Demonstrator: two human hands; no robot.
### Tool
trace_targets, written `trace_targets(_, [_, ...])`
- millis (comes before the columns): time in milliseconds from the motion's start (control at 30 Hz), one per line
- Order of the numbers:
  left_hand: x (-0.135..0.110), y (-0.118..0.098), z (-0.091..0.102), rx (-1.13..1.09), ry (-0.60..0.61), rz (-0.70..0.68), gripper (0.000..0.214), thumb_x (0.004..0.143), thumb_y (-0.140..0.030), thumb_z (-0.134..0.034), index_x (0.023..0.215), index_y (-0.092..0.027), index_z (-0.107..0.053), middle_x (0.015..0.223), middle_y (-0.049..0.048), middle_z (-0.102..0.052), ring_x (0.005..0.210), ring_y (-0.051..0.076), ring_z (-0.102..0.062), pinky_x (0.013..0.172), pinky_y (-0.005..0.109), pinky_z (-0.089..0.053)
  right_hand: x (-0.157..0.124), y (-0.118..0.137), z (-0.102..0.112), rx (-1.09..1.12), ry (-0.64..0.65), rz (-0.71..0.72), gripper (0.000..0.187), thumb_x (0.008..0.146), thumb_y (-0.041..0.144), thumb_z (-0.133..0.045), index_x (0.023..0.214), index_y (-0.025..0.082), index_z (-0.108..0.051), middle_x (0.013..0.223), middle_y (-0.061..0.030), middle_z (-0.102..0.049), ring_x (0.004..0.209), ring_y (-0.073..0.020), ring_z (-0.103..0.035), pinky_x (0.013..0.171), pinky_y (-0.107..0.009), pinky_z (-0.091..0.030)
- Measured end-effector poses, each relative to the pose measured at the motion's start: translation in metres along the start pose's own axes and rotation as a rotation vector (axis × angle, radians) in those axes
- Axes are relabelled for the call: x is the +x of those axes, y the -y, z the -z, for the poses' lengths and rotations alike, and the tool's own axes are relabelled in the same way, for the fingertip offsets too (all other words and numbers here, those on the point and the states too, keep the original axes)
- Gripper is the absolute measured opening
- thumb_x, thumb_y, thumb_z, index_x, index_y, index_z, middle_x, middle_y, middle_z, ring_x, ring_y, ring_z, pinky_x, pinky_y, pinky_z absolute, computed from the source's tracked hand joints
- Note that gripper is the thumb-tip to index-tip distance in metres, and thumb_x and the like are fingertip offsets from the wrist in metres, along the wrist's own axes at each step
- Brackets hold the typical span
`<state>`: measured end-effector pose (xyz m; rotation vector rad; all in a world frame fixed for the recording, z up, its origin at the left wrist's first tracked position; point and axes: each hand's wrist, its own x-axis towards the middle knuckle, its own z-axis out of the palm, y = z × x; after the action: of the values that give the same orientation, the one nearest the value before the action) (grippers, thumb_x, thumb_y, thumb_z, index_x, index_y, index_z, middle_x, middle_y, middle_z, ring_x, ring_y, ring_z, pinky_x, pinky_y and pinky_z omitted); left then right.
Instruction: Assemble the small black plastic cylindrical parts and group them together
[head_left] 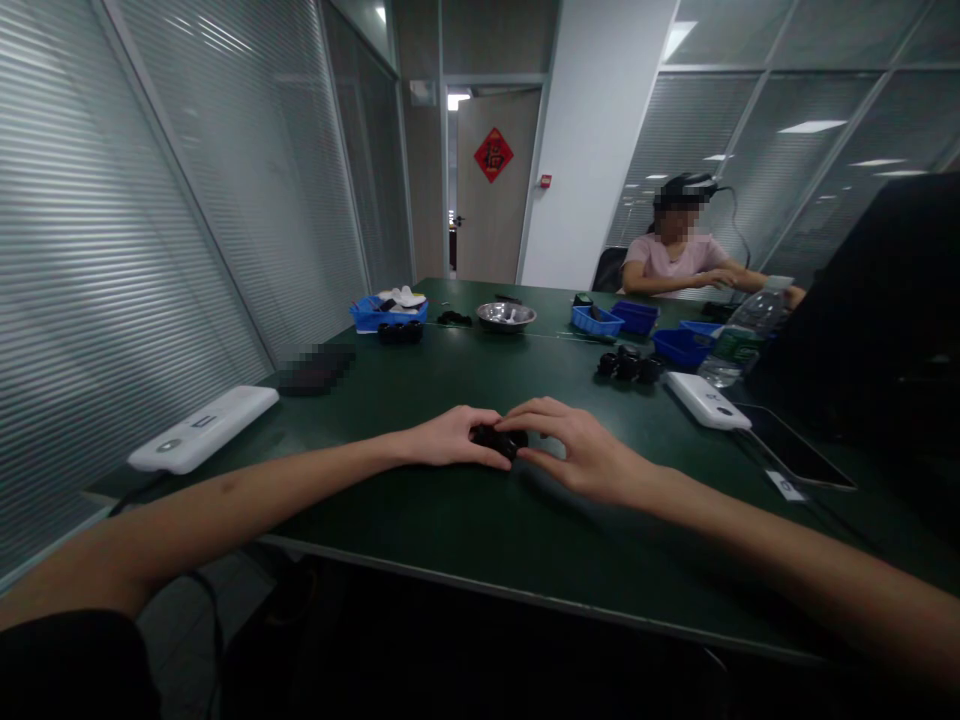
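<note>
A small glossy black part point(498, 440) lies on the green table point(420, 510) in front of me, partly covered by my fingers, and its exact kind does not show. My left hand point(452, 437) grips it from the left, with the thumb on the near side and the fingers on the far side. From the right, my right hand point(574, 447) has curled fingers and a thumb touching the same part at its right end. Similar black parts point(628, 365) stand in a cluster farther off to the right, and more black parts point(400, 332) sit at the back left.
White power banks lie at left point(206, 428) and right point(707, 400), the right one beside a phone point(795, 445). A water bottle point(742, 335), blue trays point(598, 320), a metal bowl point(506, 317) and a filled blue basket point(367, 317) stand farther back. Another person point(675, 255) sits across at right.
</note>
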<state>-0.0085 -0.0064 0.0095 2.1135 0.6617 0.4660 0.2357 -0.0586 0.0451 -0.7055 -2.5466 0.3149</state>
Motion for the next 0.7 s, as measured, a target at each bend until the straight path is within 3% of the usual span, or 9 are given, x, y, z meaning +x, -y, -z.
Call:
trace_targets(133, [0.0007, -0.0005, -0.0012, -0.016, -0.008, -0.012, 0.047, 0.084, -0.042, -0.08, 0.121, -0.016, -0.067, 0.111, 0.0055, -0.068, 0.099, 0.021, -0.063, 0.083, 0.031, -0.045, -0.0012, 0.0022, 0.0008, -0.005, -0.022, -0.025, 0.037, 0.098, 0.024, -0.064, 0.135, 0.022, -0.06, 0.131, -0.0115, -0.064, 0.118, -0.0253, -0.062, 0.101, -0.047, -0.054])
trace_targets(267, [0.0012, 0.0001, -0.0022, -0.013, -0.017, -0.014, 0.044, 0.083, -0.042, -0.081, 0.116, -0.016, -0.069, 0.104, 0.0034, -0.068, 0.093, 0.019, -0.061, 0.08, 0.03, -0.044, -0.0012, -0.0021, -0.0014, -0.084, -0.047, -0.112, 0.029, 0.099, 0.034, -0.064, 0.124, 0.019, -0.066, 0.117, -0.0111, -0.066, 0.102, -0.0244, -0.066, 0.088, -0.044, -0.058])
trace_targets(367, [0.0011, 0.0019, -0.0019, -0.006, -0.021, -0.02, 0.044, 0.082, -0.044, -0.081, 0.114, -0.016, -0.07, 0.102, 0.0029, -0.067, 0.091, 0.019, -0.061, 0.078, 0.029, -0.044, -0.0004, -0.0034, -0.0008, -0.062, -0.024, -0.056, 0.024, 0.098, 0.024, -0.064, 0.122, 0.021, -0.067, 0.116, -0.0094, -0.068, 0.103, -0.0233, -0.066, 0.091, -0.043, -0.057])
trace_targets(467, [0.0011, 0.0037, -0.0015, -0.03, -0.017, -0.003, 0.046, 0.082, -0.046, -0.082, 0.115, -0.016, -0.069, 0.105, 0.0045, -0.068, 0.094, 0.02, -0.062, 0.08, 0.031, -0.046, 0.0, -0.0002, 0.0011, -0.012, -0.014, 0.008, 0.034, 0.097, 0.017, -0.064, 0.13, 0.023, -0.063, 0.125, -0.0093, -0.067, 0.115, -0.024, -0.063, 0.099, -0.045, -0.054])
trace_targets(567, [0.001, 0.0041, -0.0015, -0.06, -0.013, 0.002, 0.052, 0.081, -0.044, -0.083, 0.123, -0.017, -0.067, 0.115, 0.0066, -0.069, 0.102, 0.023, -0.063, 0.085, 0.033, -0.046, 0.0001, 0.0027, 0.0013, -0.026, -0.048, -0.069, 0.039, 0.096, 0.027, -0.068, 0.134, 0.021, -0.06, 0.126, -0.0108, -0.066, 0.11, -0.0246, -0.065, 0.094, -0.044, -0.056])
trace_targets(700, [0.0002, 0.0036, -0.0011, -0.058, -0.006, -0.014, 0.045, 0.083, -0.041, -0.082, 0.118, -0.017, -0.069, 0.111, 0.0044, -0.068, 0.1, 0.021, -0.063, 0.085, 0.032, -0.046, 0.001, 0.0003, 0.0001, -0.059, -0.053, -0.127, 0.027, 0.098, 0.033, -0.066, 0.122, 0.02, -0.067, 0.113, -0.0098, -0.069, 0.097, -0.0233, -0.067, 0.085, -0.041, -0.058])
